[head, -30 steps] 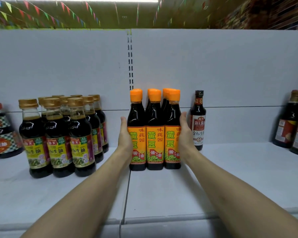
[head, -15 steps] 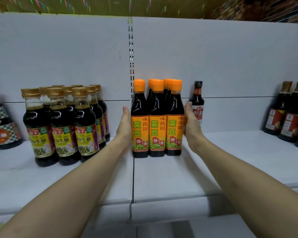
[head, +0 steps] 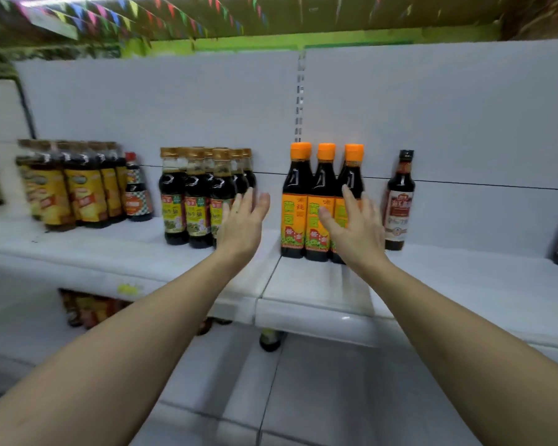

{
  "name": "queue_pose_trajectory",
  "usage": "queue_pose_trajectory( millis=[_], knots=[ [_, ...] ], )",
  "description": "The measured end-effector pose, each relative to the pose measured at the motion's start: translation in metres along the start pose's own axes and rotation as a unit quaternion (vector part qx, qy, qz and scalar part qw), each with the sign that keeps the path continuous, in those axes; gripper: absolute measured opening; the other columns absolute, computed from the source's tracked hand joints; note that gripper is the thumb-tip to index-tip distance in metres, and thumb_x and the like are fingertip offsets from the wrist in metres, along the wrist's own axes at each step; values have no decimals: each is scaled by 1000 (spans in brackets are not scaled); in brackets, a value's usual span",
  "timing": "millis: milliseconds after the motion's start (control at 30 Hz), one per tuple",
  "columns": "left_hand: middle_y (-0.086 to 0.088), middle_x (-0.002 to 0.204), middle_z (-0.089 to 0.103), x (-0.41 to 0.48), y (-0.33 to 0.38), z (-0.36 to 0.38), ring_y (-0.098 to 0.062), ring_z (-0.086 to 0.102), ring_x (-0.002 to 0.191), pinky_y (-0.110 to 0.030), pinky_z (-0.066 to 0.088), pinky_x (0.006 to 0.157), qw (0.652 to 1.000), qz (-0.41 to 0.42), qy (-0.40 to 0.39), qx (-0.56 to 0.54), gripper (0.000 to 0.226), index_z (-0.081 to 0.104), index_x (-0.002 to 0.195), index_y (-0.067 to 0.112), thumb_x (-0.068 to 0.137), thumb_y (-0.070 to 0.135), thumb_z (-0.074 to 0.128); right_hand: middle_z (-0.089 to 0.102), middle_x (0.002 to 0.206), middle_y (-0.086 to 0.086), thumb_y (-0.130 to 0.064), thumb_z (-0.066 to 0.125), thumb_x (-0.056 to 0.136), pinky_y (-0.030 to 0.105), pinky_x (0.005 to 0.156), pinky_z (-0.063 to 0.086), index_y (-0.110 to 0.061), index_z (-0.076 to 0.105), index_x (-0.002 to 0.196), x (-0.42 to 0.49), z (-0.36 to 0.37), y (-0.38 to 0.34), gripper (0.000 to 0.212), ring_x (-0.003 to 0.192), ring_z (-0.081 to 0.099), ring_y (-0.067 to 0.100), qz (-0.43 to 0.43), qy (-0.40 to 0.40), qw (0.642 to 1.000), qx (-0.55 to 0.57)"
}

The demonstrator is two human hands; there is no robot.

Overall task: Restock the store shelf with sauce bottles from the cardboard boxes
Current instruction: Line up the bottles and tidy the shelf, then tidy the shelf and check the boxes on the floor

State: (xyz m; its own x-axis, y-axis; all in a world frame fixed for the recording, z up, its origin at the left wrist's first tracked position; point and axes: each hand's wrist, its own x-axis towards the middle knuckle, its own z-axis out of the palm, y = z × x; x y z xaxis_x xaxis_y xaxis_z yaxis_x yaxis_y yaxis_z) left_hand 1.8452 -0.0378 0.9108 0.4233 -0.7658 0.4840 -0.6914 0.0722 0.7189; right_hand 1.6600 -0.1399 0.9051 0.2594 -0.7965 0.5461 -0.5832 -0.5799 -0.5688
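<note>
The head view, somewhat blurred, shows both hands raised in front of the shelf [head: 319, 284], fingers straight and spread, holding nothing. The left hand [head: 244, 220] hangs in the gap between two groups of bottles. The orange-cap bottles [head: 295, 214] stand just to its right, clearly apart from it. The gold-cap bottles [head: 194, 204] stand just to its left and behind its fingers, and I cannot tell whether it touches them. The right hand [head: 351, 226] is in front of the rightmost orange-cap bottle, covering its label; contact cannot be judged here either. A lone dark-cap bottle [head: 400, 201] stands just right of that hand. The orange-cap bottles stand upright in a tight row of three on the shelf beyond the hands, back towards the rear panel, with perhaps more hidden behind them. No cardboard box is in view. The bottles look full of dark sauce, so they are probably heavy for their size, stiff-walled and smooth, and may break if dropped. Being tall and narrow, they should tip easily when nudged high up. The best hold is likely around the labelled body, or, for a whole row, flat palms pressing on both outer sides low down. The slim neck under the cap offers a weaker grip.
</note>
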Motion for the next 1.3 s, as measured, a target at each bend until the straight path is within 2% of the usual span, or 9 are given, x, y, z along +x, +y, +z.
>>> queue_pose_trajectory(
  millis=[67, 133, 200, 300, 367, 567, 833, 1133, 1300],
  knots=[
    [-8, 173, 11, -11, -14, -22, -28, 2, 160, -47, 0, 129, 996, -33, 3, 88, 62, 25, 163, 17, 111, 51, 18, 6, 173, 6, -72, 39, 98, 52, 126, 7, -37, 16, 163, -8, 10, -18, 78, 159, 0, 27, -20, -12, 1000, -8],
    [-2, 174, 3, -20, -34, -51, -27, -2, 160, -51, 1, 128, 978, -58, 10, 198, 100, 16, 166, 28, 87, 86, -7, 3, 173, 3, -73, 40, 97, 52, 127, 3, -39, 14, 163, -16, 24, -38, 79, 159, -3, 27, -40, -36, 999, -9],
    [1, 174, 4, -35, -49, -82, -26, -4, 160, -54, 3, 128, 969, -97, 37, 224, 123, 16, 165, 33, 67, 98, -17, -2, 173, 0, -75, 40, 95, 52, 125, -1, -40, 12, 163, -26, 41, -58, 81, 159, -8, 25, -64, -61, 996, -5],
    [1, 174, -1, -72, -59, -120, -28, -10, 159, -56, 3, 127, 957, -137, 47, 250, 84, 11, 165, 34, 95, 80, 14, -6, 173, -1, -79, 38, 93, 51, 126, -3, -41, 11, 163, -43, 72, -90, 84, 158, -12, 23, -110, -85, 990, -19],
    [2, 174, -3, -94, -77, -144, -26, -14, 159, -56, -1, 127, 944, -145, 55, 292, 77, 8, 165, 36, 100, 74, 23, -8, 173, -1, -79, 38, 93, 50, 128, -3, -41, 9, 163, -55, 96, -116, 85, 158, -13, 22, -140, -104, 984, -29],
    [0, 174, -5, -139, -145, -239, -26, -15, 159, -56, -2, 126, 897, -180, 67, 398, 81, 6, 165, 35, 98, 75, 25, -9, 173, -1, -75, 44, 94, 49, 128, -3, -40, 9, 163, -87, 178, -213, 85, 158, -15, 21, -204, -161, 965, 21],
    [0, 174, -6, -202, -241, -378, -27, -14, 159, -54, -1, 127, 854, -266, 83, 438, 83, 6, 166, 35, 97, 78, 26, -5, 173, 4, -71, 48, 95, 48, 128, -1, -36, 13, 164, -143, 299, -339, 85, 159, -8, 26, -288, -258, 922, 16],
    [1, 174, -7, -290, -356, -483, -28, -13, 159, -55, 2, 126, 826, -388, 97, 398, 86, 6, 165, 37, 95, 81, 27, 3, 173, 9, -75, 47, 93, 49, 127, 14, -33, 15, 164, -240, 441, -451, 88, 159, 4, 31, -349, -387, 854, -4],
    [-1, 174, -5, -315, -421, -500, -29, -12, 159, -56, 3, 127, 806, -450, 88, 375, 86, 5, 165, 36, 95, 81, 25, -3, 173, 5, -74, 51, 93, 48, 127, 12, -35, 10, 164, -284, 522, -483, 91, 159, 0, 27, -358, -450, 818, -9]
  ],
)
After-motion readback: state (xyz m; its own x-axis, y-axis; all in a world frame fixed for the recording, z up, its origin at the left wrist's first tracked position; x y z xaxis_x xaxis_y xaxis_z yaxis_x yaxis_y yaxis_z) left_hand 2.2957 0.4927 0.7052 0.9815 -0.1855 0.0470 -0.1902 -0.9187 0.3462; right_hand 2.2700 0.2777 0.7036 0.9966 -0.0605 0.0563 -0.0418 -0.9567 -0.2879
